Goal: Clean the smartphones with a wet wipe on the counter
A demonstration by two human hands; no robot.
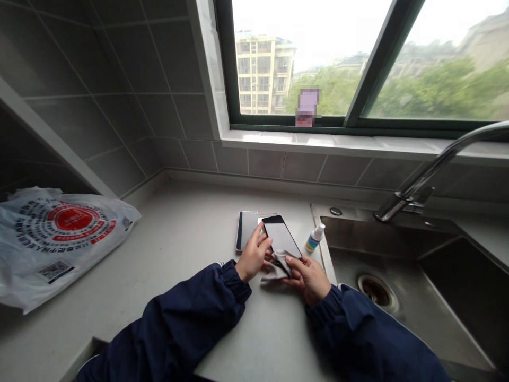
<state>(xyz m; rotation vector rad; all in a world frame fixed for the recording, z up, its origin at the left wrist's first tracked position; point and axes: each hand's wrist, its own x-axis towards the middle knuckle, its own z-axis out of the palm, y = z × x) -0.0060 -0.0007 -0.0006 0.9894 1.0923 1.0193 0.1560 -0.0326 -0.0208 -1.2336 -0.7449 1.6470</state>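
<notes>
A black smartphone (280, 232) is held tilted above the counter, its screen reflecting pale light. My left hand (254, 253) grips the phone by its left edge, fingers closed around it. In my right hand (309, 277) is a grey cloth (278, 269), bunched between thumb and fingers and touching the phone's lower end. Just left of my left hand, a second phone (247, 229) lies flat on the counter. A small white spray bottle (315, 237) with a blue and yellow label stands upright to the right of the held phone.
A steel sink (358, 254) with a chrome tap (421, 178) lies on the right. On the left, a white plastic bag (67, 233) with red and black print rests on the pale counter (167, 233). A window (338, 69) is behind, above a tiled sill.
</notes>
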